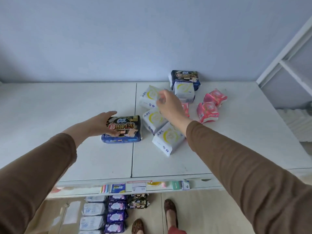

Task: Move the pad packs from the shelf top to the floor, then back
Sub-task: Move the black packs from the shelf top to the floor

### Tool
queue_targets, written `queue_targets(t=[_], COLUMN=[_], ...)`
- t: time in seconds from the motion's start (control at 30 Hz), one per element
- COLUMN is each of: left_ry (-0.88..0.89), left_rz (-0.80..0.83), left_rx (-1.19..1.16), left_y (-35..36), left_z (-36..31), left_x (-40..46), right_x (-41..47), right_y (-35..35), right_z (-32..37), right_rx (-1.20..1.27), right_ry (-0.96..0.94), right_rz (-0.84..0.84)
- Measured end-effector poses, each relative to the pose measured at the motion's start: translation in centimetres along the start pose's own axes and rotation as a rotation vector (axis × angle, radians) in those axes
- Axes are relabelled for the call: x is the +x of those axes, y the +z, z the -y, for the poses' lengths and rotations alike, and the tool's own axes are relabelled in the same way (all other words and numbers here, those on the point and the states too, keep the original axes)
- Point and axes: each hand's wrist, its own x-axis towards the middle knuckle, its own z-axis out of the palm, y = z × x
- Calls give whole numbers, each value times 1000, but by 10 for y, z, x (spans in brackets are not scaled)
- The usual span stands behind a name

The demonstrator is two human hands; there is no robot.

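the dark pack (121,129) is gripped by the left hand (99,123); right hand (167,103) fingers loosely curled beside it, so white packs (158,120) could be knocked off.

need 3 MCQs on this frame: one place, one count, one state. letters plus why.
1. Where does the dark pack in the left hand lie?
A. on the shelf top
B. on the floor
C. on the white rack

2. How many white ABC packs show on the shelf top?
A. two
B. four
C. six

3. What is the right hand doing?
A. gripping a pink pack
B. lying flat on the shelf
C. hanging over the white packs, holding nothing clear

Key: 1 A, the pack sits on the white top left of the seam. 2 B, three lie in a row, one leans at the back. 3 C, its fingers curl loosely above a white pack.
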Motion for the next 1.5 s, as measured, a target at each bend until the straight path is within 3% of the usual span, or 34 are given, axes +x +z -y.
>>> queue_targets(t=[0.33, 0.47, 0.6, 0.77, 0.87, 0.97, 1.1, 1.17, 1.3, 1.5], left_ry=[-25, -118, -202, -232, -222, -180, -118, -75, 59, 209], left_rz=[107, 214, 263, 280, 262, 238, 131, 55, -60, -181], left_rx=[85, 68, 24, 8, 3, 0, -57, -85, -140, -183], left_y=[-22, -23, -23, -20, -19, -19, -12, -7, 3, 29], left_z=[-48, -51, -50, -52, -52, -53, -50, -44, -29, 3], left_x=[25, 33, 39, 40, 37, 31, 7, -10, -51, -152], right_x=[138, 181, 204, 218, 217, 210, 174, 145, 72, -81], right_y=[-100, -102, -91, -89, -89, -90, -105, -115, -123, -95], right_z=[-110, -142, -153, -156, -154, -142, -115, -92, -44, 5], right_rx=[-41, 14, 387, 542, 580, 640, 514, 544, 651, 718], right_ry=[282, 408, 492, 643, 681, 626, 329, 201, 49, 45], right_rz=[-141, -16, -8, 329, 351, 265, -117, -227, -271, -209])
